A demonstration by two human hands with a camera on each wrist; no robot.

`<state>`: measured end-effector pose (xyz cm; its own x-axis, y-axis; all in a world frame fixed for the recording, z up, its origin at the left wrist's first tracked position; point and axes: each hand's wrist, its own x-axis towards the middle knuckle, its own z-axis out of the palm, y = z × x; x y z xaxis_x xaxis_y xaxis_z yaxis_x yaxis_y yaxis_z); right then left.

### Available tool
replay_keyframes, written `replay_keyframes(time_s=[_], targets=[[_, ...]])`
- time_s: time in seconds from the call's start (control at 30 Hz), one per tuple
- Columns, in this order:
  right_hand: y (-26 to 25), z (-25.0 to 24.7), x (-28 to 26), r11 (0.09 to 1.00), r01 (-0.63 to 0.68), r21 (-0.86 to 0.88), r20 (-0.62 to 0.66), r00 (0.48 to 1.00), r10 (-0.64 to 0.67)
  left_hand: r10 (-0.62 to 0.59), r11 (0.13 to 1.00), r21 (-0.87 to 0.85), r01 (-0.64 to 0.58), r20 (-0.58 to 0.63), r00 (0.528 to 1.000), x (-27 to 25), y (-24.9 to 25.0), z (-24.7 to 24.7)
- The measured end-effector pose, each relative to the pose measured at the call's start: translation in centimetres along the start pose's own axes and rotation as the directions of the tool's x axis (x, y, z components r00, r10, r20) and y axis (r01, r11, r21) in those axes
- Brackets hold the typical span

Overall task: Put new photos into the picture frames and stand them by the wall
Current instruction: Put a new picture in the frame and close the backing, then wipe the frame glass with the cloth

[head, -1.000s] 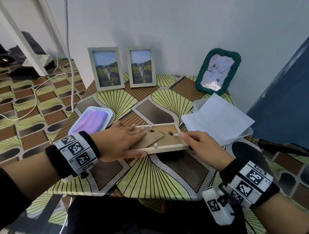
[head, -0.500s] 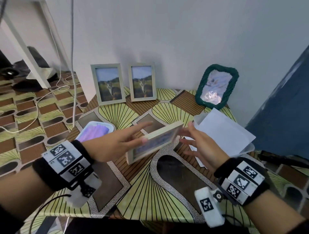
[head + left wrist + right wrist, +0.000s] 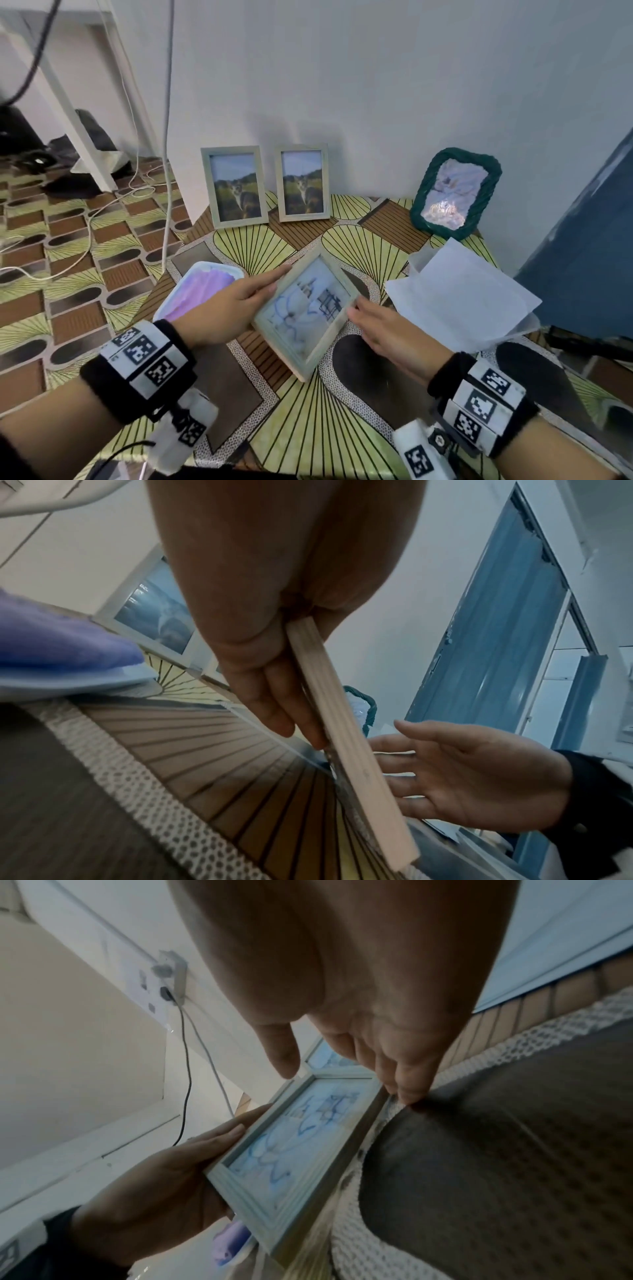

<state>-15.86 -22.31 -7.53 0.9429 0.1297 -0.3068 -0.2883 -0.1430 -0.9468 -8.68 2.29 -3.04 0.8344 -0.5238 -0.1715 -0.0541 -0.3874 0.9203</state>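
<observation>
Left hand has the frame: thumb on the front rim, fingers flat along the back, edge clamped between them (left wrist view shows this clearly). Right hand is relaxed, fingers spread, tips at the frame's right edge; right wrist view shows fingertips at the far corner, but whether they touch or just hover I can't tell. No grip there either way. Frame is glass side up, tilted, lifted off the tabletop, long axis running diagonally from near-centre toward far-right, between the two hands. Photo is in, a pale blue drawing. Wall lies straight ahead of the fingers, past the frame's far end. Two finished frames stand there already, green-rimmed frame further right, open gap between them. My read: next is rotate to upright and carry forward into that gap. Left hand owns the load, right only steadies. Purple tray and paper sheets flank the path, neither in the way.
</observation>
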Motion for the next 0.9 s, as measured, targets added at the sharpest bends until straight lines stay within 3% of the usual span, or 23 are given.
replay_keyframes(time_s=[0.1, 0.4, 0.5, 0.63, 0.7, 0.83, 0.9], targets=[[0.2, 0.2, -0.1, 0.999, 0.033, -0.041, 0.065, 0.997, -0.03, -0.001, 0.994, 0.11, 0.0, 0.005, 1.0, 0.0, -1.1, 0.1], [-1.1, -0.8, 0.1, 0.974, 0.053, -0.222, 0.067, 0.997, -0.039, -0.045, 0.969, 0.247, 0.005, 0.153, 0.987, -1.0, -3.5, 1.3], [-1.3, -1.1, 0.4, 0.971, 0.052, -0.235, 0.069, 0.997, -0.037, -0.02, 0.924, 0.379, -0.043, 0.161, 0.987, -1.3, -3.2, 1.6], [-0.3, -1.3, 1.0, 0.967, 0.049, -0.251, 0.074, 0.997, -0.032, -0.039, 0.916, 0.4, -0.032, 0.168, 0.985, -1.5, -2.9, 1.4], [0.2, -1.3, 1.3, 0.956, 0.039, -0.292, 0.069, 0.997, -0.019, -0.011, 0.882, 0.468, -0.049, 0.124, 0.992, -1.8, -2.7, 0.9], [1.2, -1.4, 1.8, 0.927, 0.038, -0.373, 0.074, 0.997, -0.011, 0.125, 0.797, 0.603, -0.035, -0.108, 0.986, -2.5, -2.3, -0.7], [1.4, -1.5, 1.6, 0.91, 0.06, -0.411, 0.083, 0.996, -0.028, 0.172, 0.709, 0.705, -0.018, -0.149, 0.974, -2.7, -2.1, -2.4]])
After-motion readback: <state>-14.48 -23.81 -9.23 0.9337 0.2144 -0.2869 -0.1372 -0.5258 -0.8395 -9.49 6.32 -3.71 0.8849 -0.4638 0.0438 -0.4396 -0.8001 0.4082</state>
